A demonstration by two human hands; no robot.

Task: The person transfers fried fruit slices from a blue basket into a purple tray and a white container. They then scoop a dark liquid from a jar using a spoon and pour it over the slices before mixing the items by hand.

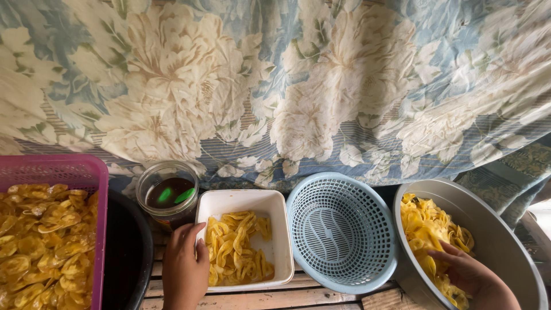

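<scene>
Two hands work: my left hand (185,267) grips the left rim of the square white plastic tub (274,202) of thin, brittle-looking yellow chips (238,255), my right hand (466,271) closing, fingers curled, on chips in the right-hand grey metal basin (493,229).

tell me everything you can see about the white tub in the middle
The white tub is a square, plastic-looking container with rounded corners, sitting upright on wooden slats. It holds a loose layer of yellow chips, with bare bottom at the right. The left hand grips its left rim. A glass jar stands at its left, a blue basket at its right.
</scene>
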